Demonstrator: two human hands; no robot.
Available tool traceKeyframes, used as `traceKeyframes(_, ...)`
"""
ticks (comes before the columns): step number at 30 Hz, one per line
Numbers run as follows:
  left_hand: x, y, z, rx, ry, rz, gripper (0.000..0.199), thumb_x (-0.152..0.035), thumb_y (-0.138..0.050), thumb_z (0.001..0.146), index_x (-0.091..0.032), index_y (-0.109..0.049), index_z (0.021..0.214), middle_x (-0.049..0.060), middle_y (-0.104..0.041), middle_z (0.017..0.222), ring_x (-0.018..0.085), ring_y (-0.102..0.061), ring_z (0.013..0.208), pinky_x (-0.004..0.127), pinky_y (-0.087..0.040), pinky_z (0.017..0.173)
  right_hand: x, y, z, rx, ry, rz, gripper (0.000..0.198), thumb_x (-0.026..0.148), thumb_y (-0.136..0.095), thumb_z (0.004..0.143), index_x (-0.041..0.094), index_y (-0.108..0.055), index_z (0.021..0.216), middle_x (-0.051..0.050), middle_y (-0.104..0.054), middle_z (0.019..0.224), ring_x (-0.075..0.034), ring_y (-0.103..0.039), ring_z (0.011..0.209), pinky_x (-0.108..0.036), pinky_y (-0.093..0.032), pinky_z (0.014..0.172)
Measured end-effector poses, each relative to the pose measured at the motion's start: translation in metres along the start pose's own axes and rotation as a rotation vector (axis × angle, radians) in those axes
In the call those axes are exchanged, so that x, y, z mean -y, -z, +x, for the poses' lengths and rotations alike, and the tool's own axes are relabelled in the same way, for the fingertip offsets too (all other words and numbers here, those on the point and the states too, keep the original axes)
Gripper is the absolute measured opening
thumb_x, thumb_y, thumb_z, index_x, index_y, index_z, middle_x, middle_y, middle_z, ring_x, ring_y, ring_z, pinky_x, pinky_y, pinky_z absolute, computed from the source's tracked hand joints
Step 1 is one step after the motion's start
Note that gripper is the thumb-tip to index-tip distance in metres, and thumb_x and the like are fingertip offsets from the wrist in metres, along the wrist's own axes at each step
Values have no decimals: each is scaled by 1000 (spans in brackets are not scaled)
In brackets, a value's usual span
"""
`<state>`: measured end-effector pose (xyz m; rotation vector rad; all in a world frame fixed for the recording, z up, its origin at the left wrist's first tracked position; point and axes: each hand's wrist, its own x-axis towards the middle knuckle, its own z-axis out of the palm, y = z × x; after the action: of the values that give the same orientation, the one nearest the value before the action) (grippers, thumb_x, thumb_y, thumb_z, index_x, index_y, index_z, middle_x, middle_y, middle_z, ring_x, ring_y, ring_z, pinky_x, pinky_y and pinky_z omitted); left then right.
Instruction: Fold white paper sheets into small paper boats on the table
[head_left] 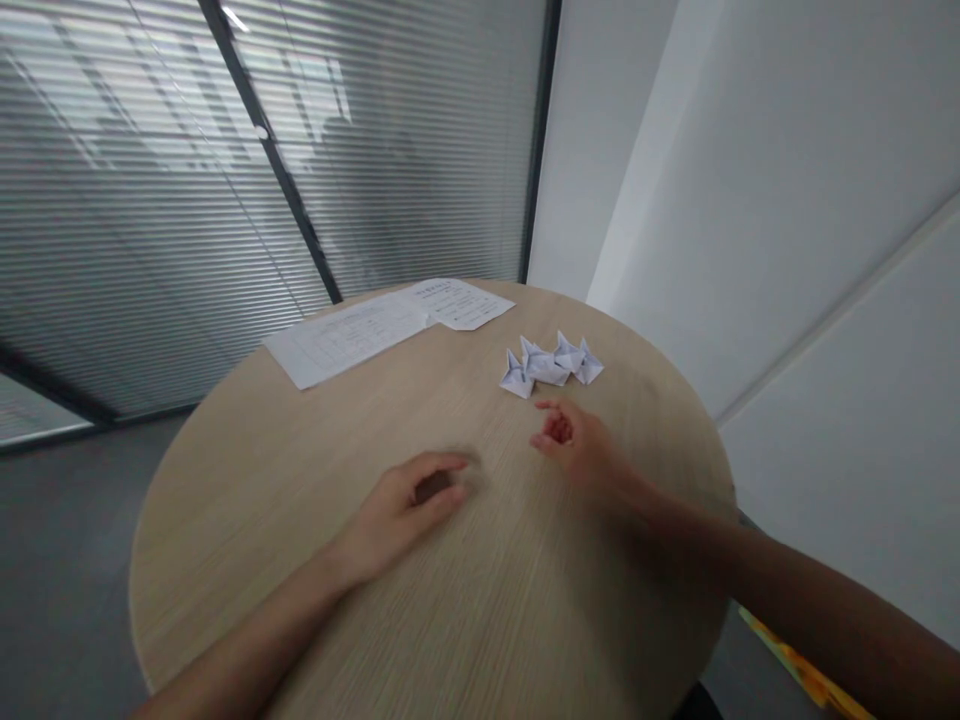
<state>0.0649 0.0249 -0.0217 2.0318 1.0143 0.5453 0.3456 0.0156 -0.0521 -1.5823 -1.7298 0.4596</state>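
A: Papers?
B: Folded papers [541, 363], four by count: pointed, in one cluster, far right of the bench [285, 520]. Folding on these looks done.
A: Sheets?
B: Sheets [349, 343], printed: flat, far left.
A: Right hand?
B: Right hand [579, 442]: just near of the cluster, contact uncertain; thumb and forefinger parted, other fingers curled, nothing seen held.
A: Left hand?
B: Left hand [401, 508]: nearer, to the left, blurred; fingers parted, no item visible.
A: Outstanding?
B: Cannot tell; no part-folded piece shows.
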Motion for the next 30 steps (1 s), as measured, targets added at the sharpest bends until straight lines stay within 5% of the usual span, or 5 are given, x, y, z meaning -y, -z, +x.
traceKeyframes(3,-5,15,23,-186,217,-353,40,-54,-63,81,-19,-71,99,9,-73,102,25,-68,93,37,-53,80,6,1,35,-87,-25,-188,41,26,-68,81,17,-59,120,-2,-67,79,-17,-62,70,-29,-45,66)
traceKeyframes(11,22,15,59,-519,276,-647,43,-47,-76,65,-17,-67,94,4,-70,88,16,-63,74,29,-49,71,0,-20,64,-101,70,-475,12,15,-54,89,17,-66,91,-10,-70,93,-22,-64,84,-32,-44,73)
traceKeyframes(17,30,6,48,-441,102,-267,50,-42,-67,77,-17,-64,121,10,-71,109,19,-65,81,33,-52,74,8,-20,41,37,368,-264,10,10,-60,82,18,-65,83,-4,-67,83,-16,-61,75,-27,-43,72)
traceKeyframes(21,30,2,49,-300,-122,5,27,-34,-55,89,-21,-73,104,6,-75,95,19,-67,81,33,-52,77,16,-21,31,111,472,-158,13,6,-59,81,18,-65,84,-4,-67,81,-15,-61,74,-26,-44,70)
traceKeyframes(30,31,-11,51,-191,-394,472,24,-23,-51,95,-19,-75,97,8,-73,91,21,-64,85,34,-51,77,26,-40,25,143,216,73,10,11,-69,79,19,-63,81,2,-68,70,-12,-62,63,-23,-45,61)
